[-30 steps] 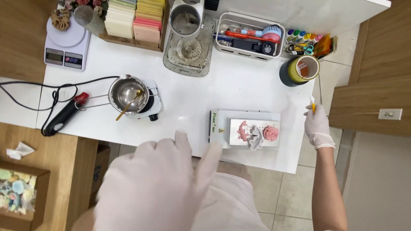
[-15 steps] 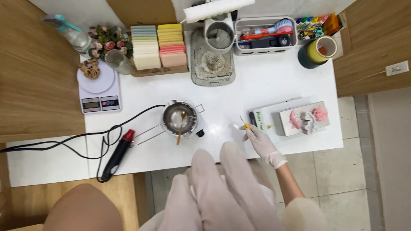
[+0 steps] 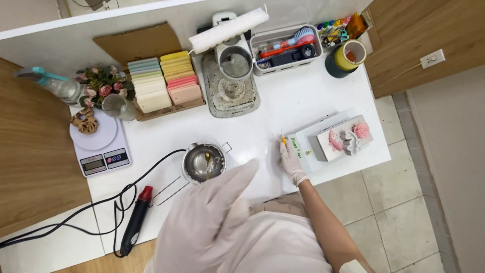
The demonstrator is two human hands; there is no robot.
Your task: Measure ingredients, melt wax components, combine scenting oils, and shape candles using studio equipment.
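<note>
Fingers [image 3: 284,151] of your gloved right hand [image 3: 291,161] pinch a thin yellow-tipped stick [image 3: 283,140] beside the white box [image 3: 323,139] with pink figures. Your left hand [image 3: 209,217] hangs close to the camera, fingers loosely spread, holding nothing, just over the small metal pot [image 3: 203,162] and its spoon. I judge a careless left hand could bump that pot and spill it towards the black cable [image 3: 101,202]
</note>
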